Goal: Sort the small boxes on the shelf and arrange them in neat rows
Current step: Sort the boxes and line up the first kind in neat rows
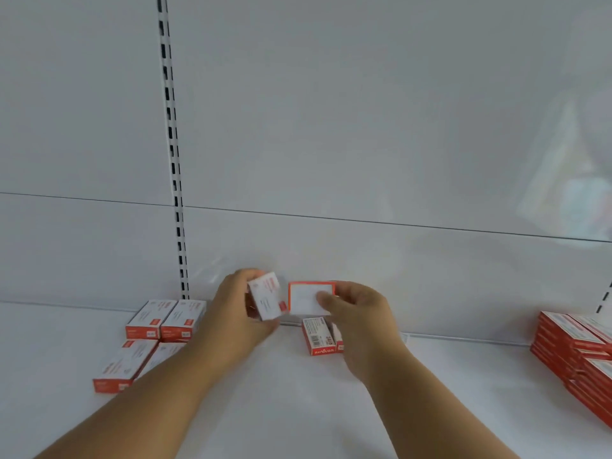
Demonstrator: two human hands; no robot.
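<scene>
Two small red-and-white boxes are held up above the white shelf (298,409), close to its back panel (331,127). The left hand (236,318) grips one box (266,296), tilted, with its printed white face turned toward the camera. Just beside it, the right hand (359,321) pinches the second box (309,298), whose white face with an orange-red border shows, the thumb pressed on that face. The two held boxes sit near each other without clearly touching.

Below the right hand, another box (318,336) lies on the shelf near the back edge. To the left, four boxes (149,339) lie in two rows of two. At the far right stands a stack of flat red boxes (576,352). A slotted upright rail (172,144) runs up the back panel.
</scene>
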